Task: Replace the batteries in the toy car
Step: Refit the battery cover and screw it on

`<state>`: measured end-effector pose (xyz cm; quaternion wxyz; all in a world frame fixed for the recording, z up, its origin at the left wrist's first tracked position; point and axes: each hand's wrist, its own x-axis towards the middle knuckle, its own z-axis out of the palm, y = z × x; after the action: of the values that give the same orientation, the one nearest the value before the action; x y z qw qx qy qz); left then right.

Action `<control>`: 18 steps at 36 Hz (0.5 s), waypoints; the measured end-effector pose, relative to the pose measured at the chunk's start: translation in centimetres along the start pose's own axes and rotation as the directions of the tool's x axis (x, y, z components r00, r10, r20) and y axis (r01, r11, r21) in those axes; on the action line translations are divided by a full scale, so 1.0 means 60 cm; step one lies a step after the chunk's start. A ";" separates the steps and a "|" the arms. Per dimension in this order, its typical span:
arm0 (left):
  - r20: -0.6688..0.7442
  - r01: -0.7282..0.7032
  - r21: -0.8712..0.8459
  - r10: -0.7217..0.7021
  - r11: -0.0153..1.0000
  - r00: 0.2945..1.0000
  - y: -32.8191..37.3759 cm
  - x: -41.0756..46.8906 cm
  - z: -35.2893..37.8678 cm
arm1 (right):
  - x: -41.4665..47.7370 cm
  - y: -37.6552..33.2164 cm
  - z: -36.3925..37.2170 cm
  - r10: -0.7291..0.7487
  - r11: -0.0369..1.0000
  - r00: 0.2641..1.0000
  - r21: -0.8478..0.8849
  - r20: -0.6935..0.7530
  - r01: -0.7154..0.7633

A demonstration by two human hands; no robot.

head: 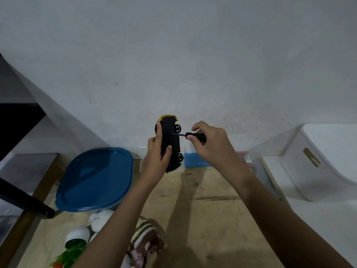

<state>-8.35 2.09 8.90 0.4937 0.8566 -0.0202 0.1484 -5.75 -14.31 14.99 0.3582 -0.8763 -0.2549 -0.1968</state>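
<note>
Your left hand is clamped on the toy car, held up mid-frame over the wooden table, black underside toward you. Its long axis runs 12 to 6, yellow end at 12. Your right hand grips a screwdriver, tip pointing to 9, touching the underside.

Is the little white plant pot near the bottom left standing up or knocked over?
Knocked over. The white pot lies on its side on the wooden table, its mouth facing down-left with green leaves spilling out.
</note>
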 end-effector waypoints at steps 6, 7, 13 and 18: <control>-0.012 -0.012 0.035 0.013 0.999 1.000 0.006 0.001 -0.009 | 0.008 -0.010 -0.011 -0.001 0.999 0.996 0.041 0.091 -0.003; -0.007 -0.017 0.036 0.017 0.999 1.000 0.007 0.001 -0.009 | 0.011 -0.010 -0.013 0.011 0.999 0.996 0.039 0.088 -0.014; -0.001 0.005 0.010 -0.005 1.000 1.000 0.016 -0.001 -0.004 | 0.016 -0.015 -0.019 -0.012 0.998 0.998 0.067 0.058 0.008; 0.020 -0.001 -0.001 0.001 1.000 1.000 0.021 0.000 -0.002 | 0.021 -0.016 -0.025 0.065 0.993 0.997 0.094 0.034 -0.068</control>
<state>-8.61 1.54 10.01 0.4940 0.8577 -0.0256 0.1401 -5.53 -14.44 17.17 0.4017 -0.8693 -0.2402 -0.1592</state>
